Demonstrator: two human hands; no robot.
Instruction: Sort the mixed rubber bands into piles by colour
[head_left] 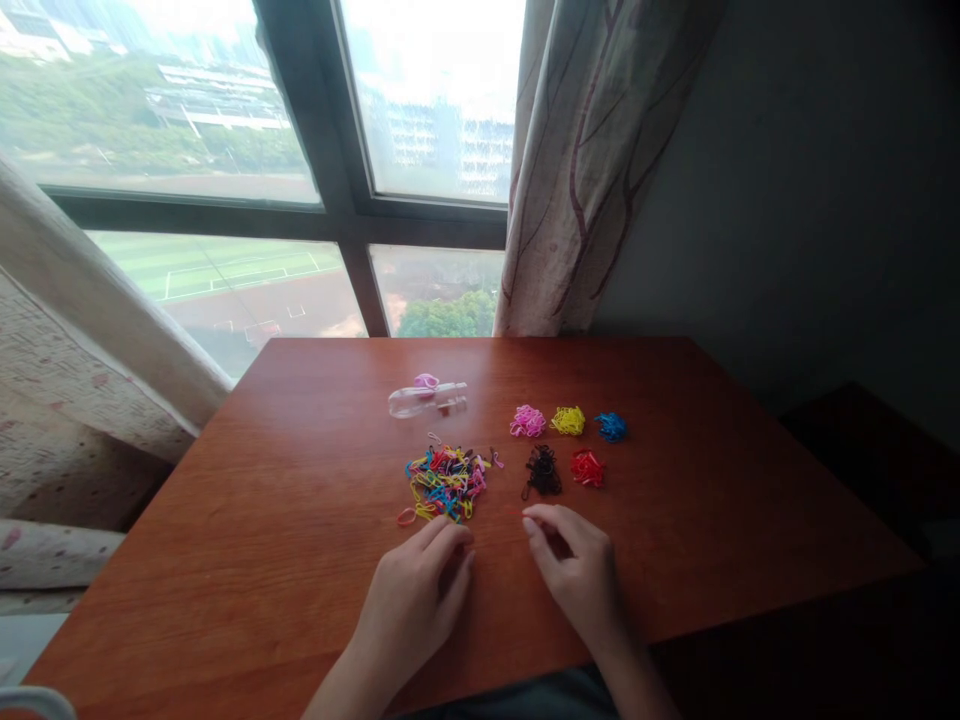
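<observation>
Two right-hand fingers (543,513) pinch a red piece (517,514).

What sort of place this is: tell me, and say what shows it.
Probably a room in a home or dormitory, upstairs: patterned curtains flank a large window looking down on a sports field, beside a wooden table.

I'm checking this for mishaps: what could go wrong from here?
The right hand seems to pinch a thin red piece, which could slip. The left hand, close beside the mixed pile, might scatter it. The black pile lies near the red pile, so a nudge may mix them.
</observation>
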